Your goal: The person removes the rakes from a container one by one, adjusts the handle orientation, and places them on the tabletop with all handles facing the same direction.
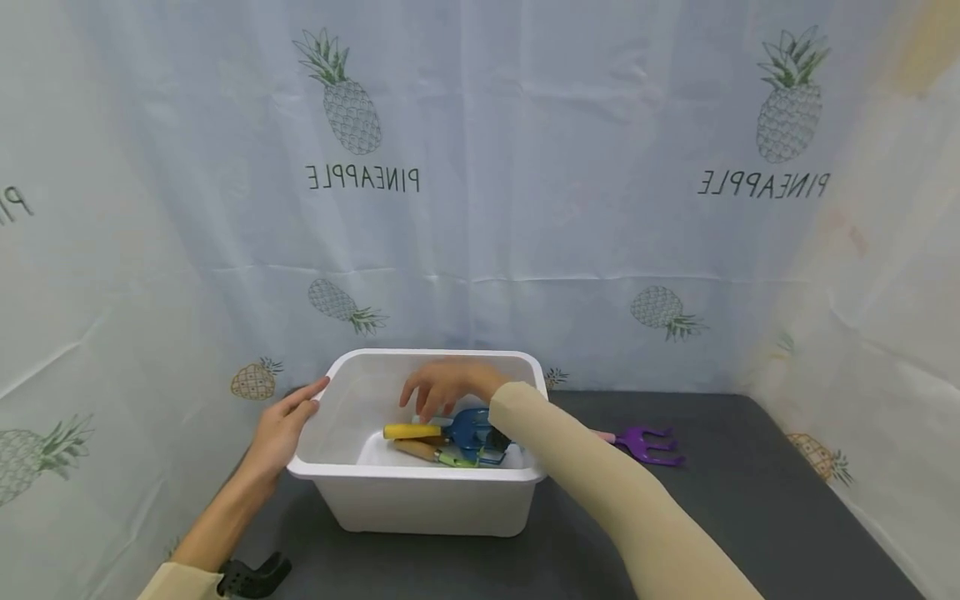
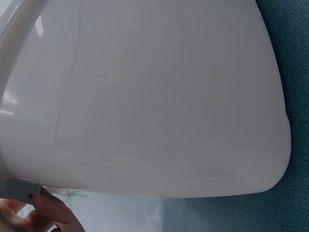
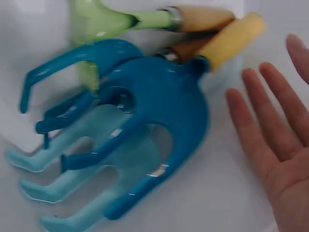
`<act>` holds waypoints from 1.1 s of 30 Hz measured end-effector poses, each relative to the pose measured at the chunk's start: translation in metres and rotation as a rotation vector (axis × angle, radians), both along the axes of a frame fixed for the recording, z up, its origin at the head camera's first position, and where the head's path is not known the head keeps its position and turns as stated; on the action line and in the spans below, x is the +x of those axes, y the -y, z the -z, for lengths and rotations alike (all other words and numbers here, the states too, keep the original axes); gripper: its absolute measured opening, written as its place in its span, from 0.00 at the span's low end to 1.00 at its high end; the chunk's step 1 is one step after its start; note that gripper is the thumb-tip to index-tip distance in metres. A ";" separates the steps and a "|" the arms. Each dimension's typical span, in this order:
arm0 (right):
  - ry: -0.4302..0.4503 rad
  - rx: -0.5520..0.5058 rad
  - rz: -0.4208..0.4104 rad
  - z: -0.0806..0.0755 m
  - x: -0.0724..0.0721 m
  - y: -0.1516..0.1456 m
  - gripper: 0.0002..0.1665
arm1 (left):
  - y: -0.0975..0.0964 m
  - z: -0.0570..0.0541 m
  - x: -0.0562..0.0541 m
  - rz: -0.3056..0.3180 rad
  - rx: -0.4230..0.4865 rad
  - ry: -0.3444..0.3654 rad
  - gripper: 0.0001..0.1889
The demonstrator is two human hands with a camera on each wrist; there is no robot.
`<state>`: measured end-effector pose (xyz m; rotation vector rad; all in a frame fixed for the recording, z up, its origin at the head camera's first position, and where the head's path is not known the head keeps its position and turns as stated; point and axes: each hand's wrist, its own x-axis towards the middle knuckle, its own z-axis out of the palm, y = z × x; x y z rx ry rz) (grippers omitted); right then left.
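Note:
A white plastic tub (image 1: 435,504) stands on the dark table with several garden hand tools inside. My left hand (image 1: 277,435) holds the tub's left rim; in the left wrist view its fingers (image 2: 55,212) bend at the rim. Over the tools hovers my right hand (image 1: 447,385), fingers spread, nothing in it. Beside its fingertips in the right wrist view lies a blue hand rake (image 3: 164,92) with a yellow handle (image 3: 236,41). It partly covers a pale blue rake (image 3: 130,159). A green tool (image 3: 96,21) with a wooden handle lies against them.
A purple hand rake (image 1: 647,446) with a pink handle lies on the table (image 1: 720,517) right of the tub, partly behind my right sleeve. A pineapple-print curtain (image 1: 510,208) hangs behind and at both sides. A black strap-like object (image 1: 255,577) sits by my left wrist.

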<state>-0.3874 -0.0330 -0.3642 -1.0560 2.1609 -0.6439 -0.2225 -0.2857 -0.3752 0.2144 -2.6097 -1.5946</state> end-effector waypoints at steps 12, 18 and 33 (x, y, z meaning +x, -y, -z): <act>-0.119 0.004 0.033 0.016 0.005 0.000 0.25 | 0.000 0.000 -0.001 0.001 -0.008 0.007 0.28; -0.259 0.063 0.025 0.024 0.007 0.004 0.24 | 0.001 0.000 0.000 0.016 -0.015 -0.002 0.28; -0.763 0.273 -0.201 0.030 0.023 0.013 0.31 | 0.001 -0.001 -0.001 0.009 -0.015 0.004 0.28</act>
